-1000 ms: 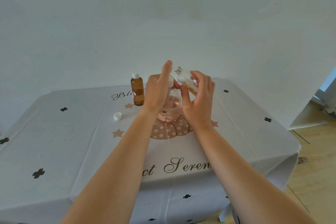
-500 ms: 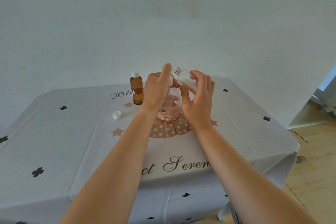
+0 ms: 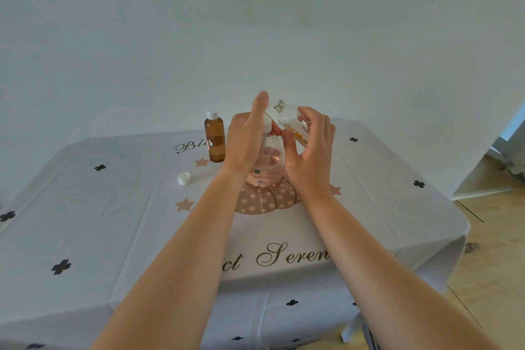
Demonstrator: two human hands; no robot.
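Head view: on the white-clothed surface [image 3: 113,221] stands a round clear bottle of pink liquid [image 3: 270,165], my left hand [image 3: 245,139] gripping its neck. A brown glass bottle [image 3: 215,139] stands just left of it. My right hand [image 3: 309,156] holds, fingers curled, a small clear bottle [image 3: 289,119] tilted beside its top. A white cap [image 3: 184,178] lies farther left.

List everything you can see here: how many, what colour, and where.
Pink bottle: one, clear with pink liquid, cloth centre.
Small bottle: one, clear, tilted above the pink bottle.
Brown bottle: one, brown with white cap, left of pink bottle.
Cap: one, white, loose on the cloth, left.
Cloth: one, white with black marks, under the bottles.
Wall: one, white, behind.
Floor: one, wooden, right.
Left grip: one, bare, holds the pink bottle.
Right grip: one, bare, holds the small bottle.
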